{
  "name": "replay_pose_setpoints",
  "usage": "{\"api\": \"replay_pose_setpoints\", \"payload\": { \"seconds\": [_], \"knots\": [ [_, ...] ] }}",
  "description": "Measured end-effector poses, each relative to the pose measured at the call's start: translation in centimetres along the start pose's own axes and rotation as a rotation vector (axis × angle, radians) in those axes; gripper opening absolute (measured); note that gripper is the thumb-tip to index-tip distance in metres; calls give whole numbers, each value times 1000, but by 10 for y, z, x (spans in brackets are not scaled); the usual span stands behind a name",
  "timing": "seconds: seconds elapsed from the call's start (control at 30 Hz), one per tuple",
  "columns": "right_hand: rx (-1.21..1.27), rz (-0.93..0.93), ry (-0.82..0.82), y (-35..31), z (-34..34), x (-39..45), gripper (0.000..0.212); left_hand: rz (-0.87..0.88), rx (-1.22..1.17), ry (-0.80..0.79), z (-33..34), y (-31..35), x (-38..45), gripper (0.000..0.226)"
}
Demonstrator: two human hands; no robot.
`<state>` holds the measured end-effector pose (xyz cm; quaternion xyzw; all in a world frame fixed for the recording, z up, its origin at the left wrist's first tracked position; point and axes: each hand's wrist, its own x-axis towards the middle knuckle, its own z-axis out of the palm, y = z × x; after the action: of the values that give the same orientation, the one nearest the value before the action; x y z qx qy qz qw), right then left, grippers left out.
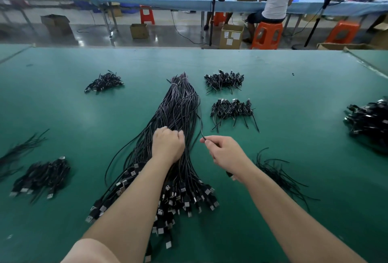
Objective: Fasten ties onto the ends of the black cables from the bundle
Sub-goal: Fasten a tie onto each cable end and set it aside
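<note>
A long bundle of black cables (178,107) lies down the middle of the green table (294,157), tied at its far end, with USB plugs fanned out at the near end (184,197). My left hand (168,144) rests on the middle of the bundle with its fingers curled into the cables. My right hand (225,153) pinches one black cable (201,120) drawn out to the right of the bundle. A loose heap of black ties (277,172) lies just right of my right hand.
Piles of coiled, tied cables sit at the back left (104,83), back right (223,80), mid right (232,110), far right (369,122) and near left (42,175). Loose black strands (23,145) lie at the left edge. Beyond the table a person sits on an orange stool (266,34).
</note>
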<state>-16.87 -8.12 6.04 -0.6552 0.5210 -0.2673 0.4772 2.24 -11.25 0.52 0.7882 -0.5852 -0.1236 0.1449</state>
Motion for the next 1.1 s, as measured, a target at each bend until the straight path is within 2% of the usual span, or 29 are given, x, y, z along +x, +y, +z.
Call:
{"api": "replay_pose_setpoints", "payload": {
  "seconds": [0.03,0.1,0.13,0.17,0.33,0.47,0.57,0.67,0.73,0.77,0.87,0.93,1.0,1.03,1.1],
  "knots": [
    [-44,-26,-9,-2,-1,-1,23,-54,-269,-33,-10,13,2,51],
    [-149,-68,-40,-4,-4,-3,25,-254,-993,-250,-23,40,4,39],
    [-189,-75,-60,-5,-6,-5,26,-331,-1276,-331,-29,51,5,32],
    [-200,-65,-79,-6,-9,-7,25,-374,-1449,-343,-34,58,9,26],
    [-70,-18,-98,-9,-41,-17,25,-500,-1664,-289,-55,55,22,27],
    [33,-32,-280,-17,-74,-30,24,-596,-1756,-231,-53,36,20,30],
    [55,-57,-398,-23,-95,-44,24,-649,-1700,-101,-48,13,17,26],
    [223,-46,-390,-27,-120,-52,30,-677,-1475,22,-40,-19,15,18],
    [370,-38,-338,-27,-131,-53,32,-686,-1267,7,-34,-36,11,9],
    [461,-38,-313,-27,-134,-52,33,-670,-1151,-35,-30,-43,9,19],
    [728,-3,-254,-30,-131,-46,42,-504,-818,-157,-25,-48,3,27],
    [872,33,-220,-36,-122,-42,32,-297,-351,-229,-28,-41,-1,22],
    [967,69,-180,-44,-114,-38,24,-159,88,-173,-36,-27,-5,28],
    [1015,77,-197,-47,-110,-37,31,-126,129,-87,-43,-17,-7,28],
    [1092,77,-269,-52,-102,-35,40,-7,-93,112,-58,7,-10,28]
  ]
}}
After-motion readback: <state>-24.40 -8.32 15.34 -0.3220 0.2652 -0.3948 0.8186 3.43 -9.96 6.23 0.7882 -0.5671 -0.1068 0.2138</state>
